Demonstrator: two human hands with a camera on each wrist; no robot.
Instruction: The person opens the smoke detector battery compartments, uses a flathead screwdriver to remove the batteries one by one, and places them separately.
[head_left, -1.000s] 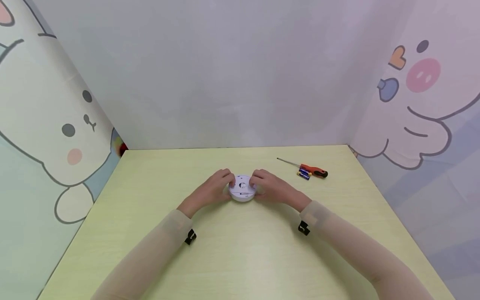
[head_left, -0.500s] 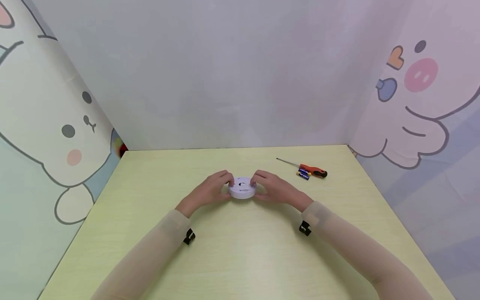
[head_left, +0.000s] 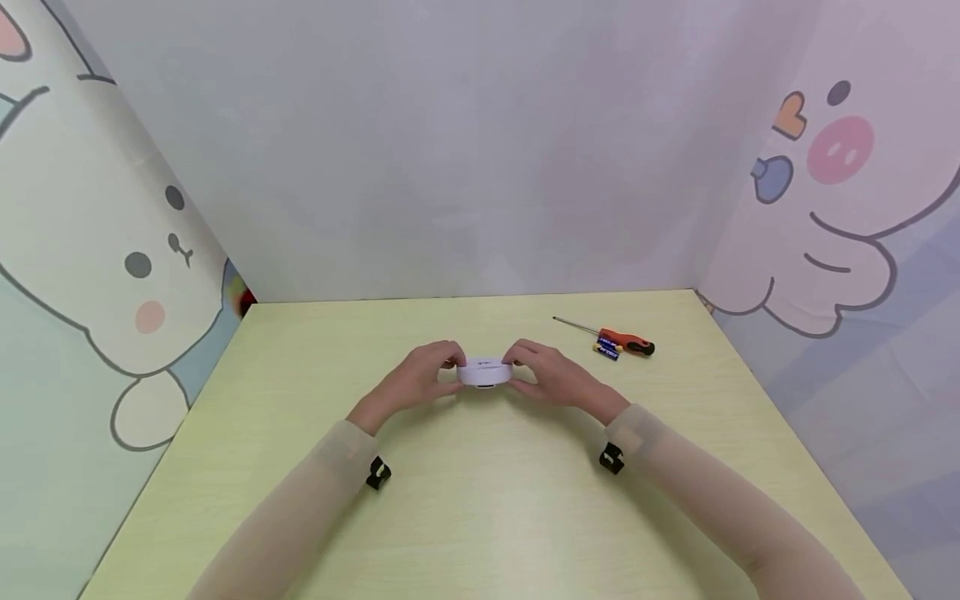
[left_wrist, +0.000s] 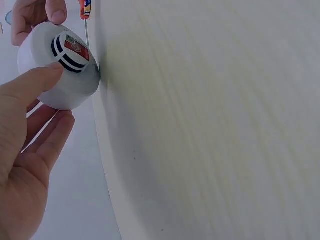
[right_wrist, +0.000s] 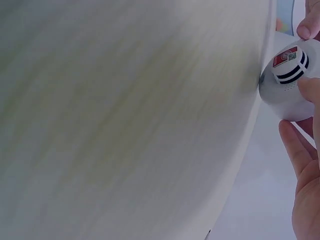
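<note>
A round white device (head_left: 485,372) is held between both hands over the middle of the pale yellow table (head_left: 480,517), turned so its edge faces me. My left hand (head_left: 442,372) grips its left side and my right hand (head_left: 528,372) grips its right side. In the left wrist view the device (left_wrist: 62,75) shows a domed face with black rings and a red label, my left thumb (left_wrist: 35,82) pressed on it. The right wrist view shows the same device (right_wrist: 290,85) with my right fingers (right_wrist: 300,155) curled under it.
An orange-and-black screwdriver (head_left: 626,341) lies at the back right of the table, with small blue batteries (head_left: 607,351) beside its handle. Cartoon-printed walls close in the table on the left, back and right.
The device has been lifted and tipped from face-up toward edge-on, so its top face now barely shows. Both hands kept their grip and rose slightly.
</note>
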